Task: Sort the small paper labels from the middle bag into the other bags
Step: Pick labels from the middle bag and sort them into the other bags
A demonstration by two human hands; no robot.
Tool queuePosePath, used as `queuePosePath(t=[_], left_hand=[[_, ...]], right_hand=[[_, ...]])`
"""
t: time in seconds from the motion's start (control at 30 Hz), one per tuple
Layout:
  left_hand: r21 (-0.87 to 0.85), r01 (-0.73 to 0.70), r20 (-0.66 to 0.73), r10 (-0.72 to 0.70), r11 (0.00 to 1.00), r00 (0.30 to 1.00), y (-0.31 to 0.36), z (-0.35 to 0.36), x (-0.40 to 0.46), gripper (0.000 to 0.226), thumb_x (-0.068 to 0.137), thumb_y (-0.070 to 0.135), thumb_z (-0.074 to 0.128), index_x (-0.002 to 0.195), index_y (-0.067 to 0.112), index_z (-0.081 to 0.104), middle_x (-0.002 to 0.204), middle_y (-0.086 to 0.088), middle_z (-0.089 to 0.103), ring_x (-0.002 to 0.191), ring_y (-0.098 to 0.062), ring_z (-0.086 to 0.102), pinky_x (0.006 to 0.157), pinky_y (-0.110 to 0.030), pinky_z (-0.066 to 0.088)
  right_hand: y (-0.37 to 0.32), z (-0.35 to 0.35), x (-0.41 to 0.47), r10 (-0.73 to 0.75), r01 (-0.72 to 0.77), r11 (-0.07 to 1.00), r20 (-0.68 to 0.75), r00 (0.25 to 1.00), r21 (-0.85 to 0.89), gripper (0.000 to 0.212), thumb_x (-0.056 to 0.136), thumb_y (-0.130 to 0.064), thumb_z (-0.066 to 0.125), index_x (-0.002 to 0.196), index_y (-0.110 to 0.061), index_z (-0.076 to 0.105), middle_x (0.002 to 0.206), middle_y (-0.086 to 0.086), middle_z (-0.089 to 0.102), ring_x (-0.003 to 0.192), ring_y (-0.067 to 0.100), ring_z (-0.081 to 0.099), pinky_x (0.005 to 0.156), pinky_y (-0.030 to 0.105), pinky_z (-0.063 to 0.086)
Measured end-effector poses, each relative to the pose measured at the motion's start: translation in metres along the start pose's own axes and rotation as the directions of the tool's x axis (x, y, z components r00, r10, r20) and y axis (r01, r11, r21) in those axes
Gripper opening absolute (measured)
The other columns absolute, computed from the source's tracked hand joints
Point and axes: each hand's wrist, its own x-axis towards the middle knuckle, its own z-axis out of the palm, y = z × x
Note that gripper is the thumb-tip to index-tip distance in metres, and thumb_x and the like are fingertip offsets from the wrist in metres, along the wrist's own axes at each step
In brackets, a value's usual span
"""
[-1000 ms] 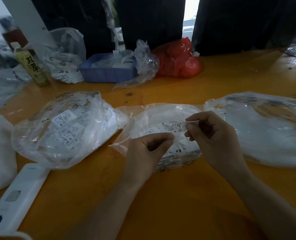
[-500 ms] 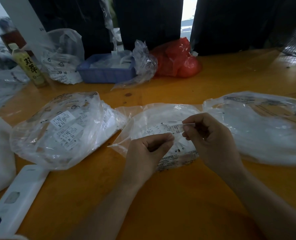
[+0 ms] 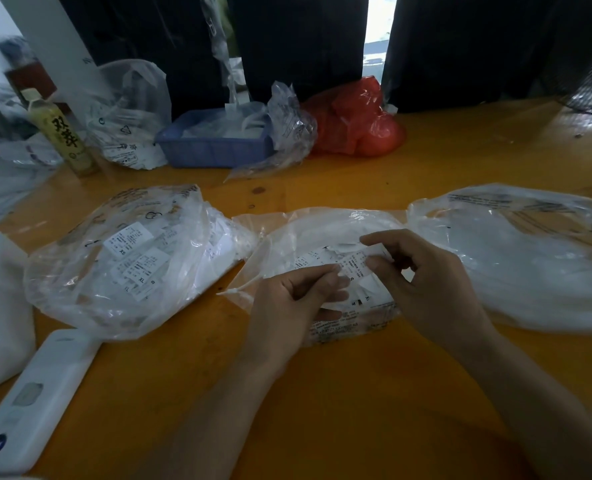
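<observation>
- Your right hand (image 3: 429,282) pinches a label (image 3: 355,265) between thumb and forefinger, just above the middle bag (image 3: 322,233).
- Your left hand (image 3: 294,299) sits just left of that grip, fingers curled, thumb and fingertips pinching the label's near-left end, or so it looks; contact is partly hidden.
- The label hangs between the two grips, print facing you; an "S" seems to show at its lower end, but it is too small to be sure.
- More labels lie under the grip inside the middle bag, so the sort is far from done.
- Left bag (image 3: 121,261), well left of the grip, already holds labels marked XS, XL, S.
- Right bag (image 3: 516,251), just right of the right hand, looks filled with pale stuff; contents unclear.
- Step in hand, as I judge it: reading the size on the held label before choosing a bag.
- Next move calls for: let go with the left, carry the label with the right grip alone, find the mouth of the chosen bag, drop it in.
- Watch for: thin paper tearing if both grips pull; a second label sticking to the first.
- Farther beyond the grip on the table (image 3: 322,393): blue tray (image 3: 215,150), red bag (image 3: 357,123), bottle (image 3: 62,133).
</observation>
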Motion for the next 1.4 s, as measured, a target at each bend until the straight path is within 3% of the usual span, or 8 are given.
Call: queuePosePath(t=[0.23, 0.4, 0.53, 0.63, 0.83, 1.0, 1.17, 1.4], left_hand=[[0.097, -0.014, 0.027, 0.012, 0.995, 1.000, 0.001, 0.002, -0.001, 0.028, 0.097, 0.039, 0.065, 0.118, 0.025, 0.076, 0.104, 0.008, 0.083, 0.094, -0.013, 0.080, 0.070, -0.023, 0.063], [0.132, -0.014, 0.000, 0.014, 0.991, 1.000, 0.001, 0.002, -0.001, 0.022, 0.103, 0.032, 0.065, 0.117, 0.022, 0.078, 0.100, 0.009, 0.083, 0.090, -0.012, 0.080, 0.067, -0.022, 0.062], [0.120, -0.022, -0.012, 0.024, 0.993, 1.000, 0.005, 0.001, -0.003, 0.021, 0.096, 0.039, 0.068, 0.112, 0.033, 0.079, 0.094, 0.006, 0.083, 0.087, -0.012, 0.080, 0.066, -0.021, 0.063], [0.158, -0.039, 0.007, 0.038, 0.987, 0.999, 0.006, 0.001, -0.004, 0.022, 0.092, 0.045, 0.067, 0.111, 0.040, 0.077, 0.089, 0.008, 0.083, 0.079, -0.011, 0.080, 0.067, -0.020, 0.062], [0.096, -0.019, -0.013, 0.021, 0.995, 1.000, 0.006, 0.003, -0.003, 0.017, 0.095, 0.038, 0.069, 0.110, 0.036, 0.076, 0.093, 0.005, 0.083, 0.083, -0.013, 0.081, 0.064, -0.020, 0.062], [-0.077, 0.050, 0.000, -0.050, 0.996, 0.999, 0.004, 0.000, -0.001, 0.018, 0.099, 0.014, 0.070, 0.114, 0.015, 0.079, 0.104, -0.007, 0.083, 0.096, -0.025, 0.081, 0.081, -0.022, 0.063], [-0.146, 0.068, 0.044, -0.062, 0.987, 0.997, 0.006, 0.001, 0.000, 0.027, 0.089, 0.018, 0.075, 0.115, 0.014, 0.078, 0.108, -0.010, 0.082, 0.102, -0.026, 0.080, 0.086, -0.023, 0.062], [-0.108, 0.044, 0.082, -0.035, 0.993, 0.996, 0.006, 0.003, -0.003, 0.028, 0.089, 0.018, 0.075, 0.117, 0.015, 0.078, 0.108, -0.008, 0.082, 0.105, -0.024, 0.079, 0.090, -0.024, 0.061]], right_hand=[[0.001, 0.001, 0.001, 0.020, -0.020, 1.000, -0.021, 1.000, -0.003, 0.021, 0.093, -0.019, 0.071, 0.114, -0.018, 0.070, 0.090, -0.029, 0.061, 0.098, -0.006, 0.060, 0.074, 0.001, 0.044], [0.001, 0.000, 0.001, 0.001, -0.001, 1.000, 0.020, 1.000, -0.025, 0.015, 0.093, -0.014, 0.073, 0.108, -0.014, 0.073, 0.086, -0.018, 0.066, 0.093, 0.004, 0.063, 0.076, 0.005, 0.046], [0.002, -0.004, 0.003, 0.025, -0.017, 0.998, 0.131, 0.991, -0.062, 0.017, 0.093, -0.015, 0.073, 0.108, -0.019, 0.076, 0.091, -0.014, 0.071, 0.084, -0.011, 0.062, 0.076, -0.001, 0.044], [0.001, -0.001, 0.001, 0.088, -0.082, 0.996, 0.180, 0.980, -0.041, 0.027, 0.096, -0.021, 0.069, 0.121, -0.031, 0.070, 0.097, -0.026, 0.063, 0.085, -0.012, 0.060, 0.076, -0.001, 0.044], [0.001, 0.004, -0.001, 0.163, -0.166, 0.982, 0.038, 0.986, 0.091, 0.023, 0.093, -0.021, 0.073, 0.112, -0.031, 0.065, 0.095, -0.016, 0.069, 0.083, 0.000, 0.069, 0.076, 0.014, 0.055], [-0.003, -0.004, 0.002, 0.197, -0.166, 0.956, -0.107, 0.975, 0.243, 0.022, 0.094, -0.020, 0.071, 0.102, -0.037, 0.061, 0.085, -0.017, 0.072, 0.081, 0.000, 0.071, 0.074, 0.014, 0.056], [-0.004, -0.008, 0.004, 0.245, -0.182, 0.896, -0.108, 0.964, 0.405, 0.018, 0.092, -0.015, 0.072, 0.101, -0.029, 0.065, 0.088, -0.012, 0.075, 0.078, 0.005, 0.073, 0.071, 0.013, 0.055], [-0.007, -0.008, 0.003, 0.182, -0.138, 0.918, -0.086, 0.979, 0.372, 0.025, 0.093, -0.013, 0.071, 0.099, -0.036, 0.062, 0.090, -0.017, 0.074, 0.080, 0.001, 0.073, 0.070, 0.010, 0.054]])
